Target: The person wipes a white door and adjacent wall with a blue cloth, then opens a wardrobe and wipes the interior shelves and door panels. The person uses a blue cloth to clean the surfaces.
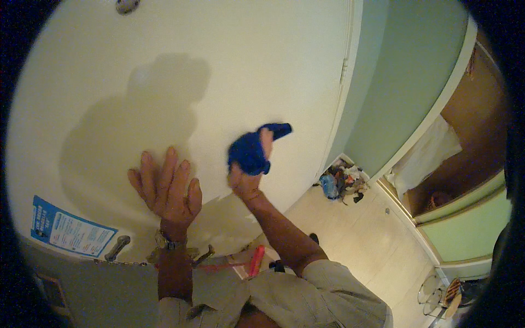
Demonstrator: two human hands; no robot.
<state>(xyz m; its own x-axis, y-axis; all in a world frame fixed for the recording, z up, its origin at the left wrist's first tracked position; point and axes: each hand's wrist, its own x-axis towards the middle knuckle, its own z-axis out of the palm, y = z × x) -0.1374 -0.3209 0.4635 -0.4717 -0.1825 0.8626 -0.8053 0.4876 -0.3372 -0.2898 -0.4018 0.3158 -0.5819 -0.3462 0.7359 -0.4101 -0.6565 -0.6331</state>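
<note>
A large white door (262, 69) fills the middle of the head view, with a broad shadow across its left half. My left hand (168, 188) lies flat against or just over the door, fingers spread and nothing in it; a metal wristwatch (166, 240) is on that wrist. To its right, my right hand (246, 182) grips a dark blue cloth (248, 153) at the door's surface. The cloth is bunched over the fingers and looks slightly blurred. Below my left hand are a door lever handle (203, 256), a metal latch fitting (117, 248) and a chain (121, 263).
A blue and white printed sheet (74, 229) is on the door at lower left. Mixed litter (344, 182) lies heaped in the corner beyond the hinges. An open closet (463, 151) with a white bag stands at right, and a wire rack (434, 295) sits at lower right.
</note>
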